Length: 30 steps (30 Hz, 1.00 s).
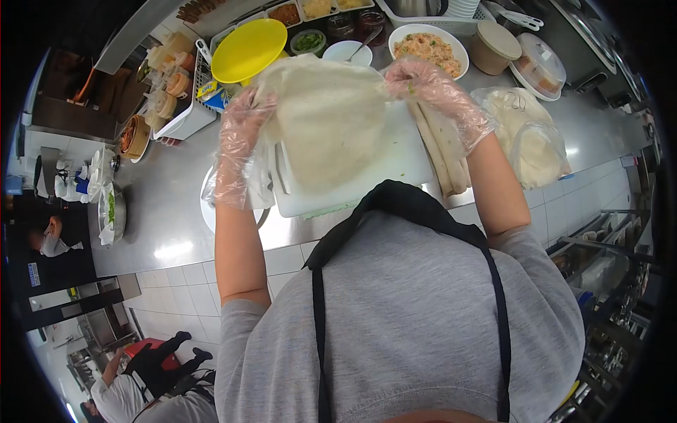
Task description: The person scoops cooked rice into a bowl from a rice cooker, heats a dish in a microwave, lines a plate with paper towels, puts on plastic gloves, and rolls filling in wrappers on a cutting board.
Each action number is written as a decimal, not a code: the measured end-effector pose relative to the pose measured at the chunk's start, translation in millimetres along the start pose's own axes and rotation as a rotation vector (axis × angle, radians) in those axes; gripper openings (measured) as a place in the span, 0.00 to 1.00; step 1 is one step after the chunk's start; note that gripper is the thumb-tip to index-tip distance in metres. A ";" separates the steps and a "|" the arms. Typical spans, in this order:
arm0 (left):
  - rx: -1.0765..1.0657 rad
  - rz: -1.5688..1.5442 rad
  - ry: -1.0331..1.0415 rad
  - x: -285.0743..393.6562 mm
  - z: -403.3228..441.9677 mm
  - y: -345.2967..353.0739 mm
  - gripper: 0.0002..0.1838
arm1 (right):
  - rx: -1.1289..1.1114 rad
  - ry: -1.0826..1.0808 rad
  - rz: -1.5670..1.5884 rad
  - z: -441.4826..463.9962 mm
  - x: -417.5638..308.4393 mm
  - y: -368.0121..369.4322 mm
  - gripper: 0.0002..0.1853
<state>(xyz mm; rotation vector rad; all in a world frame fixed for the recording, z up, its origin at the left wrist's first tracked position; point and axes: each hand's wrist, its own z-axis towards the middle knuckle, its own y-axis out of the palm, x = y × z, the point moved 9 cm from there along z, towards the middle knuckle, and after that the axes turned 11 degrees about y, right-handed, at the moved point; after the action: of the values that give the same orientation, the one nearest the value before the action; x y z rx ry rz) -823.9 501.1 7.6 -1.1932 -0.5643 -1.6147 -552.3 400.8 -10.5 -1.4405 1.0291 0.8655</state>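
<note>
A thin round flatbread sheet (328,127) hangs over the white cutting board (409,151), stretched between my two gloved hands. My left hand (247,116) has its fingers closed on the sheet's upper left edge. At the upper right edge, my right hand (423,74) pinches it too. Both hands wear clear plastic gloves. Long pale rolls (441,151) lie along the board's right side, below my right forearm. Under my left wrist a white plate (209,204) is partly hidden.
Behind the board are a yellow plate (250,49), a bowl of orange filling (427,49), and a white bowl (348,53) with a spoon. Bagged flatbreads (529,137) lie right. A white basket (185,116) stands left. Two people are at the lower left.
</note>
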 end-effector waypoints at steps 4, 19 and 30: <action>0.044 0.138 -0.058 1.1 -7.9 -19.7 0.18 | 0.159 -0.112 -0.071 6.5 -26.2 -16.7 0.12; 0.147 -0.039 -0.035 33.6 -25.7 -27.0 0.10 | 0.250 -0.213 0.078 1.1 -69.9 -35.6 0.06; -0.083 0.518 -0.390 -129.2 -64.9 17.7 0.14 | 0.249 0.055 -0.530 49.6 67.1 38.9 0.12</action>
<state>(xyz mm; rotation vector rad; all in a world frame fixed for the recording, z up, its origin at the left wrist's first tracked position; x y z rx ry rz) -835.0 498.9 -137.6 -1.5791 -0.3844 -0.9807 -563.3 441.1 -92.5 -1.4299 0.7104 0.3049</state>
